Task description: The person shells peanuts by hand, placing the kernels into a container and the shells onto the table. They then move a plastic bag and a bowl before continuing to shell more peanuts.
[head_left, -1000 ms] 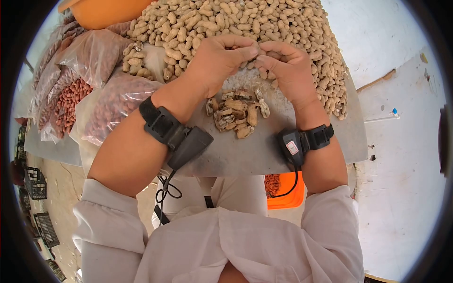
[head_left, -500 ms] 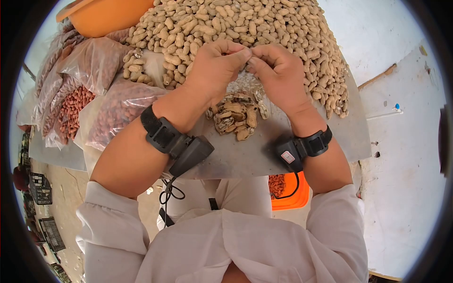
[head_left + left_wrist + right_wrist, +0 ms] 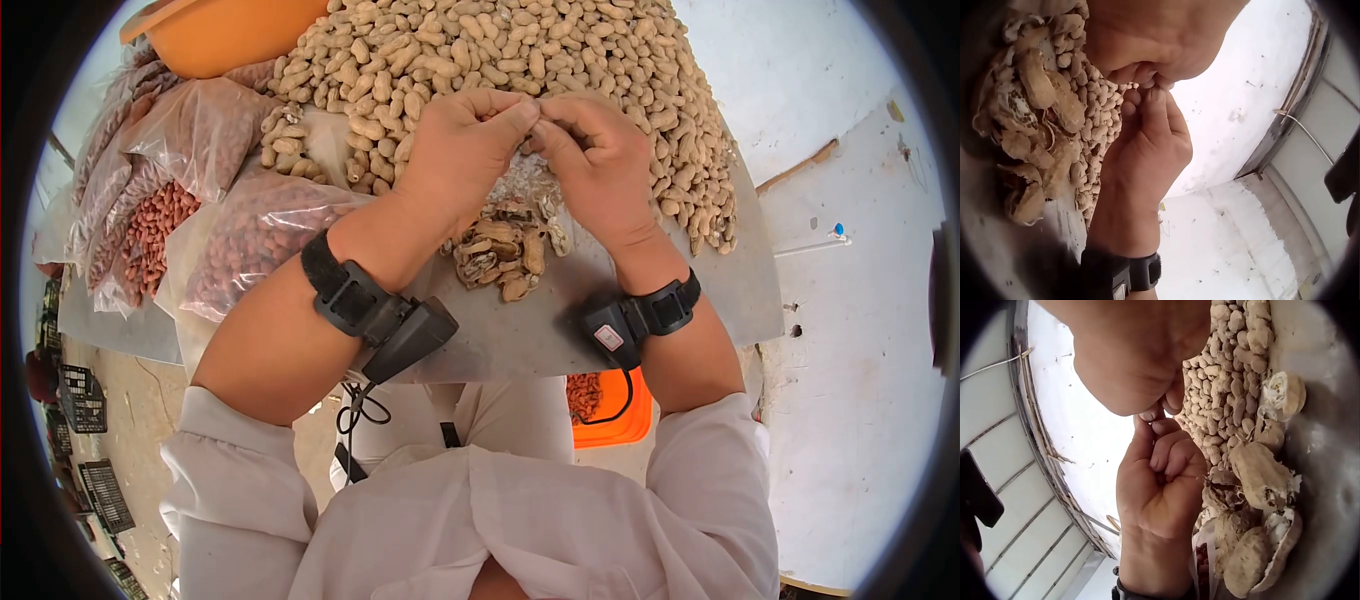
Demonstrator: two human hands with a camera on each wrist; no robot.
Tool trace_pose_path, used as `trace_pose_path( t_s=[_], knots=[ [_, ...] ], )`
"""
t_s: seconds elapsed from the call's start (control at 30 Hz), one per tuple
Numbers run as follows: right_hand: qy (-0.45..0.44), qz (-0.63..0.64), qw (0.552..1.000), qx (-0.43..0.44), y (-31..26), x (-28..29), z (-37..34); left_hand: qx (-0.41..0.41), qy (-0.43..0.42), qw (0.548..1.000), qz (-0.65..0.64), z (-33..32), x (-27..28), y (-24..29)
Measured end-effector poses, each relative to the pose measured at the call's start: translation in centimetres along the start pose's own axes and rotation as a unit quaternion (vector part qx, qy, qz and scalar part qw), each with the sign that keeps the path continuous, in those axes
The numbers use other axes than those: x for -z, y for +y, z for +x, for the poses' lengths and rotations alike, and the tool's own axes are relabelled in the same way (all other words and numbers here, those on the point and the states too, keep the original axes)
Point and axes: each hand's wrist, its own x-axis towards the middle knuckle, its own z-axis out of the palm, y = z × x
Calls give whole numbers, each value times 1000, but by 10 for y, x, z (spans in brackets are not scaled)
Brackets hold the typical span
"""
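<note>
The left hand (image 3: 460, 150) and the right hand (image 3: 602, 170) meet at their fingertips above the table (image 3: 500, 345), with fingers bent as in a pinch, but what is between them is hidden, so I cannot tell if either one grasps something. The big pile of peanuts (image 3: 560, 50) lies just beyond the hands, and a small heap of broken shells (image 3: 500, 255) lies nearer to the body. On the left are plastic bags (image 3: 265, 235) with red kernels, near an orange basin (image 3: 235, 40).

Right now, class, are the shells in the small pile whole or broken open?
Broken open: several shells show ragged edges and pale insides.
</note>
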Motion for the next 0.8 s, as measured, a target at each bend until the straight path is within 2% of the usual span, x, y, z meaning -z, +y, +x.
trace_pose_path(
  t_s=[0.03, 0.33, 0.43, 0.53, 0.63, 0.73, 0.8],
  knots=[
    [-18, -18, 1000, 2, -1, 1, -1, -2, 1, 1000, -3, 0, 0, -1],
    [16, -84, 996, 29, -10, -2, -2, 42, 10, 995, -87, -3, 0, 1],
    [55, -38, 997, 44, -8, -7, -1, 40, 9, 994, -104, -2, 0, 0],
    [56, -47, 997, 41, -12, -7, -1, 41, 17, 993, -108, -1, 0, 0],
    [51, -10, 999, 3, -8, -6, -2, 38, 13, 993, -108, 0, 1, -2],
    [38, 146, 977, -151, -13, -5, -3, 52, 16, 994, -99, -1, -3, 1],
    [32, 192, 965, -175, -13, -3, -2, 34, 4, 995, -99, -1, -3, -1]
  ],
)
